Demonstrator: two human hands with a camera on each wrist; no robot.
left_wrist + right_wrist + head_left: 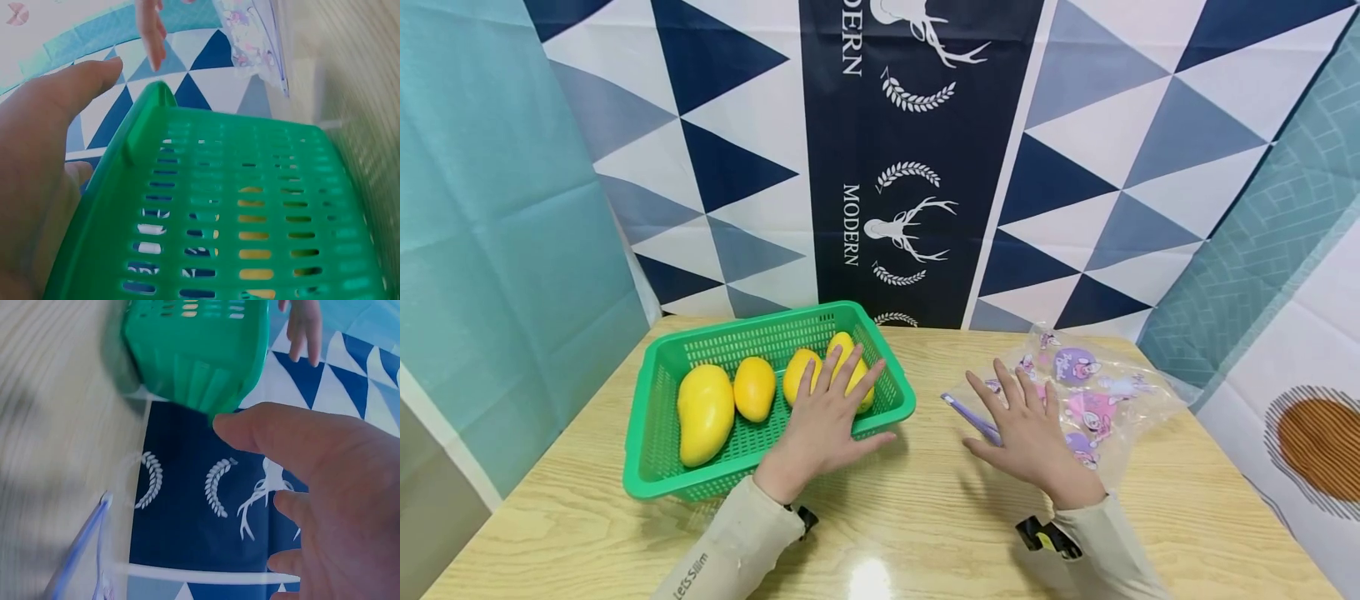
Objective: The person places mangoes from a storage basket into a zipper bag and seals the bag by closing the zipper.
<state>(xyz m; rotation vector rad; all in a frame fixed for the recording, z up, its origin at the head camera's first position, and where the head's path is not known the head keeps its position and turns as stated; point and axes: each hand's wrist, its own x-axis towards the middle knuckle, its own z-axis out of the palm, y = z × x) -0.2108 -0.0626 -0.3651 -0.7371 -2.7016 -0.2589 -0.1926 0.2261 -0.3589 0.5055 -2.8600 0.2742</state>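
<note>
Both spread and empty: my left grip (pixel 823 429) by the green basket (pixel 640 417), centre-left; my right grip (pixel 1030 437) by the bag (pixel 1097 408), centre-right.

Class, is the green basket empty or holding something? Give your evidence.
Holding something: four yellow fruits lie inside the basket, two of them partly behind the left hand.

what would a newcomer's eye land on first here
Probably the green plastic basket at the table's left, with four yellow mangoes inside. Next, the two spread hands: the left hand by the basket's right end, the right hand by a clear cartoon-print zip bag. Behind, the stag-head cloth stands out too.
</note>
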